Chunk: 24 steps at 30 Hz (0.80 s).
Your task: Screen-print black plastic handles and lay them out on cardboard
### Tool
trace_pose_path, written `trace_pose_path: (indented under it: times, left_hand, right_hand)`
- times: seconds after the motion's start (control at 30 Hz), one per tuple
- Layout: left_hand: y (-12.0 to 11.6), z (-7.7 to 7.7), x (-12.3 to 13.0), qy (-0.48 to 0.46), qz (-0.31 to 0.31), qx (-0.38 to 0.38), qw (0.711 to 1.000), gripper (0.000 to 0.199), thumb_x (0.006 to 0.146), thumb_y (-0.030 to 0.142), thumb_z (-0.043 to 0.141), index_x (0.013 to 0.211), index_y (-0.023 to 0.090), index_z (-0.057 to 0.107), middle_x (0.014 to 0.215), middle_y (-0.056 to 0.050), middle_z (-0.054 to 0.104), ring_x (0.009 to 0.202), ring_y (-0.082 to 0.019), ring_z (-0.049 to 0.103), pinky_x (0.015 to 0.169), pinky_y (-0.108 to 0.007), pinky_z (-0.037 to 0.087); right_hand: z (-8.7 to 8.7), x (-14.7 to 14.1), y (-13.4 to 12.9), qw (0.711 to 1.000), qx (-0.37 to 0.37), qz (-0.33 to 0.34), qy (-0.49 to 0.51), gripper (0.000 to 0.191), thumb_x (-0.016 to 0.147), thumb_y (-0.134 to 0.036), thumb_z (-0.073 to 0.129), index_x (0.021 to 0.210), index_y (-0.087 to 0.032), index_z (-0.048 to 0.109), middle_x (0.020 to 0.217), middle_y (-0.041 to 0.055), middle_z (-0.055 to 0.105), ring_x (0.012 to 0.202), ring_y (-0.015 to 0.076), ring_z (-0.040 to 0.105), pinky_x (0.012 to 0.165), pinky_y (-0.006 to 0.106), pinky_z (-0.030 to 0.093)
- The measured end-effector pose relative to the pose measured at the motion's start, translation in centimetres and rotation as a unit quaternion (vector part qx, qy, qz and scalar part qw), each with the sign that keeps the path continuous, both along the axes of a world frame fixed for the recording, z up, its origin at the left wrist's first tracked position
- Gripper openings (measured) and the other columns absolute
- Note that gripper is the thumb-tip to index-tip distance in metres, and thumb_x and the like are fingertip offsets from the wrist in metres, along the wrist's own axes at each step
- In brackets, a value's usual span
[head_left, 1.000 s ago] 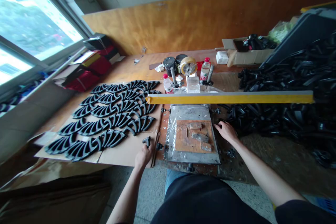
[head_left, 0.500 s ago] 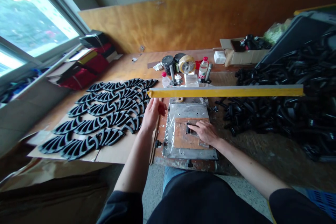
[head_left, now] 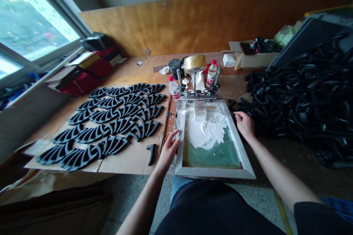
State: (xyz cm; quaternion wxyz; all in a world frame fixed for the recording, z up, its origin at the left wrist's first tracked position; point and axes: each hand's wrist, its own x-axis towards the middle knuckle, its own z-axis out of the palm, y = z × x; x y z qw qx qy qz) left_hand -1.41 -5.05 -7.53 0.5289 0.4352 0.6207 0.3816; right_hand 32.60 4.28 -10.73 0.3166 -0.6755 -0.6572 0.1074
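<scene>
A silver-framed screen (head_left: 179,154) with a green mesh lies flat before me, white paste (head_left: 212,132) spread over its upper half. Beside the frame's left edge is my left hand (head_left: 170,147), its fingers apart and nothing in it. My right hand (head_left: 245,124) is off the frame's right side, fingers curled in near the black parts; whatever they hold, if anything, is too small to make out. One black curved part (head_left: 150,154) lies alone on the cardboard, left of my left hand. A metal clamp bar (head_left: 198,96) sits at the frame's back edge.
Rows of black curved parts (head_left: 103,115) cover the cardboard at left. A large heap of black parts (head_left: 298,102) is at right. Behind the frame stand two red-capped bottles (head_left: 212,73), a black tub (head_left: 175,68) and a tape roll (head_left: 194,63). An open carton (head_left: 256,60) is farther back.
The screen frame has come down from its raised position over the plate. My left hand moved nearer me, and my right hand moved right, off the plate. A single black part now lies on the cardboard.
</scene>
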Motion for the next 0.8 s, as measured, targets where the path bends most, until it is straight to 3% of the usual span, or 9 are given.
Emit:
trace_pose_path:
  times: [0.07, 0.17, 0.27, 0.33, 0.43, 0.57, 0.63, 0.7, 0.8]
  left_hand:
    - [-0.1, -2.5, 0.1, 0.029, -0.009, -0.018, 0.999, 0.069, 0.080, 0.053, 0.062, 0.140, 0.022, 0.049, 0.063, 0.005, 0.052, 0.053, -0.009, 0.043, 0.051, -0.020, 0.034]
    - [0.5, -5.1, 0.3, 0.084, -0.020, -0.024, 0.996, 0.066, 0.082, 0.049, 0.060, 0.141, 0.023, 0.047, 0.065, 0.005, 0.052, 0.055, -0.009, 0.045, 0.053, -0.020, 0.035]
    - [0.9, -6.2, 0.1, 0.109, -0.031, -0.026, 0.993, 0.061, 0.083, 0.050, 0.057, 0.137, 0.022, 0.052, 0.065, 0.005, 0.052, 0.056, -0.010, 0.047, 0.053, -0.020, 0.037]
    - [1.0, -6.5, -0.1, 0.109, -0.035, -0.029, 0.993, 0.060, 0.083, 0.052, 0.056, 0.134, 0.022, 0.054, 0.065, 0.004, 0.052, 0.056, -0.010, 0.048, 0.053, -0.021, 0.037]
    - [0.9, -7.0, -0.4, 0.105, -0.036, -0.026, 0.993, 0.059, 0.082, 0.054, 0.056, 0.131, 0.021, 0.057, 0.066, 0.004, 0.053, 0.056, -0.011, 0.048, 0.053, -0.021, 0.038]
    - [1.0, -7.4, -0.5, 0.098, -0.034, -0.023, 0.994, 0.058, 0.082, 0.055, 0.057, 0.127, 0.020, 0.059, 0.068, 0.003, 0.055, 0.057, -0.012, 0.049, 0.053, -0.022, 0.038]
    - [1.0, -7.4, -0.5, 0.094, -0.030, -0.025, 0.995, 0.057, 0.081, 0.055, 0.058, 0.125, 0.019, 0.061, 0.068, 0.002, 0.056, 0.058, -0.012, 0.050, 0.053, -0.022, 0.038]
    - [1.0, -7.4, -0.5, 0.090, -0.024, -0.025, 0.995, 0.057, 0.080, 0.055, 0.058, 0.124, 0.018, 0.061, 0.068, 0.002, 0.055, 0.058, -0.012, 0.049, 0.052, -0.022, 0.037]
    - [1.0, -7.4, -0.5, 0.080, -0.022, -0.020, 0.996, 0.058, 0.080, 0.056, 0.058, 0.124, 0.018, 0.060, 0.068, 0.002, 0.054, 0.056, -0.011, 0.048, 0.051, -0.021, 0.035]
  right_hand:
    - [1.5, -1.3, 1.4, 0.998, 0.051, 0.013, 0.017, 0.036, 0.094, -0.034, 0.050, 0.125, -0.017, 0.059, 0.117, 0.0140, 0.060, 0.098, 0.0252, 0.062, 0.089, 0.045, 0.051]
    - [3.6, -6.3, 3.1, 0.985, 0.099, 0.136, -0.029, 0.061, 0.081, -0.032, 0.070, 0.137, -0.019, 0.049, 0.136, 0.0149, 0.049, 0.117, 0.0297, 0.053, 0.099, 0.046, 0.046]
    - [4.2, -10.7, 3.6, 0.964, 0.034, 0.233, -0.123, 0.039, 0.078, -0.025, 0.074, 0.115, -0.019, 0.062, 0.113, 0.0102, 0.064, 0.108, 0.0281, 0.055, 0.092, 0.042, 0.047]
    - [3.7, -11.9, 3.0, 0.949, -0.004, 0.270, -0.163, 0.018, 0.080, -0.023, 0.071, 0.096, -0.019, 0.065, 0.096, 0.0073, 0.067, 0.096, 0.0253, 0.058, 0.083, 0.037, 0.047]
    - [2.7, -11.3, 0.3, 0.912, 0.013, 0.353, -0.210, 0.002, 0.085, -0.018, 0.062, 0.084, -0.018, 0.063, 0.085, 0.0065, 0.066, 0.089, 0.0231, 0.057, 0.073, 0.032, 0.044]
    - [2.9, -8.9, -3.6, 0.840, 0.072, 0.484, -0.233, 0.017, 0.090, -0.010, 0.050, 0.082, -0.018, 0.063, 0.079, 0.0053, 0.064, 0.082, 0.0203, 0.054, 0.068, 0.031, 0.038]
    - [3.5, -8.3, -4.0, 0.824, 0.065, 0.518, -0.221, 0.015, 0.088, -0.011, 0.053, 0.080, -0.019, 0.063, 0.077, 0.0041, 0.064, 0.081, 0.0195, 0.053, 0.067, 0.030, 0.037]
    - [3.9, -8.2, -3.6, 0.832, 0.038, 0.516, -0.198, 0.012, 0.084, -0.011, 0.059, 0.078, -0.020, 0.063, 0.075, 0.0023, 0.063, 0.079, 0.0188, 0.053, 0.065, 0.029, 0.036]
    - [3.5, -9.0, -3.1, 0.878, 0.049, 0.442, -0.178, 0.013, 0.083, -0.009, 0.059, 0.085, -0.020, 0.066, 0.082, 0.0028, 0.066, 0.085, 0.0196, 0.054, 0.068, 0.029, 0.038]
